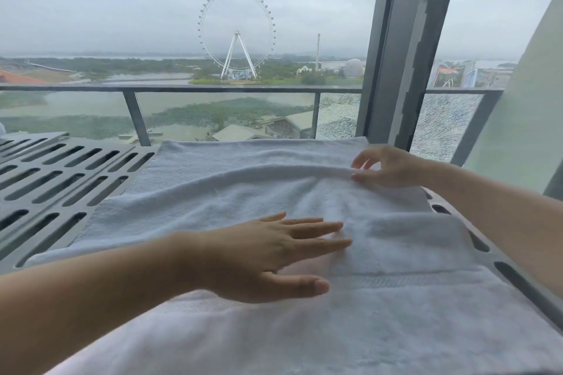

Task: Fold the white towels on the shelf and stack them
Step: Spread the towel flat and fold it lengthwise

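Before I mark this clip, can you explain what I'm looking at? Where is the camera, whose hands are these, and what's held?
There is no machine here: one wide-angle camera sits on a person's head, looking forward and down, so everything is seen from that person's own viewpoint. A white towel lies spread over a grey slotted shelf by a window. The left hand rests flat on it, fingers straight. The right hand pinches a raised ridge of the cloth. Whether the layers are one towel or several, I cannot tell.
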A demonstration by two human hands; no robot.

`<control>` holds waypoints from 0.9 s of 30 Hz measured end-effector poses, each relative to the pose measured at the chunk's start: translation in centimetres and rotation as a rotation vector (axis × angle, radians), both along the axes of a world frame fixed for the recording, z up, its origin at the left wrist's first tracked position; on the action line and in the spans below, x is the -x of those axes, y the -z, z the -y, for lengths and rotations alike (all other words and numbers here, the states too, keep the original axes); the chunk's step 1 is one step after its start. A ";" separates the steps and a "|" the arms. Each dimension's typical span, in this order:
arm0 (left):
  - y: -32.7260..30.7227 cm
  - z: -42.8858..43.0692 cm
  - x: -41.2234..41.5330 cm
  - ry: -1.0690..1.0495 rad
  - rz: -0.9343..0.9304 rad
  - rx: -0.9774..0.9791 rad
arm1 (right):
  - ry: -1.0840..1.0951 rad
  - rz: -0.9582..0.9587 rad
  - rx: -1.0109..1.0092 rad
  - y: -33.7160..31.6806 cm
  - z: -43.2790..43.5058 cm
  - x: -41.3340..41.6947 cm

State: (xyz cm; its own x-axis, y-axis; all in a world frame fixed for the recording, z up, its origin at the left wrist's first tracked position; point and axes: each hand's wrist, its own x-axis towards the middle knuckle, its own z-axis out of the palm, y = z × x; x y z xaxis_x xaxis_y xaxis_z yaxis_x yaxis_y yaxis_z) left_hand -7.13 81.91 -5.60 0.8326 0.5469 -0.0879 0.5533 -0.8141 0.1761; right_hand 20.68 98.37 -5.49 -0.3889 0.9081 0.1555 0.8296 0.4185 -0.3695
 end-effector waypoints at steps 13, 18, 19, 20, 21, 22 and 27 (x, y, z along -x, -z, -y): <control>1.5 -0.5 -6.2 0.116 -0.012 -0.060 | 0.061 0.177 -0.074 -0.6 0.2 -0.7; 1.1 -1.0 -6.2 0.095 0.081 0.019 | 0.091 0.081 0.071 -1.8 -0.7 -0.8; 0.9 -1.3 -6.3 0.071 0.129 0.034 | 0.091 0.060 0.065 -1.9 -1.0 -0.9; 0.7 -1.7 -6.3 0.044 0.165 0.038 | 0.091 0.058 0.061 -1.9 -1.3 -1.0; 0.6 -2.2 -6.3 0.020 0.173 0.029 | 0.090 0.066 0.060 -1.8 -1.7 -1.1; 0.6 -2.7 -6.4 0.008 0.147 0.012 | 0.091 0.071 0.066 -1.7 -2.0 -1.2; 0.2 -5.2 -8.0 -0.002 0.026 -0.052 | 0.128 0.072 0.091 -1.5 -4.1 -0.6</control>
State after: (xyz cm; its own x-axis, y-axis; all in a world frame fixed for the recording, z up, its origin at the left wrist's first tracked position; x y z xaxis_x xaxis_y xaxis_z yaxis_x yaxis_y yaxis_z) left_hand 0.91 87.14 -5.84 0.8333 0.5515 -0.0383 0.5505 -0.8216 0.1480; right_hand 21.23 102.52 -3.98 -0.2762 0.9600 0.0461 0.8998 0.2752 -0.3385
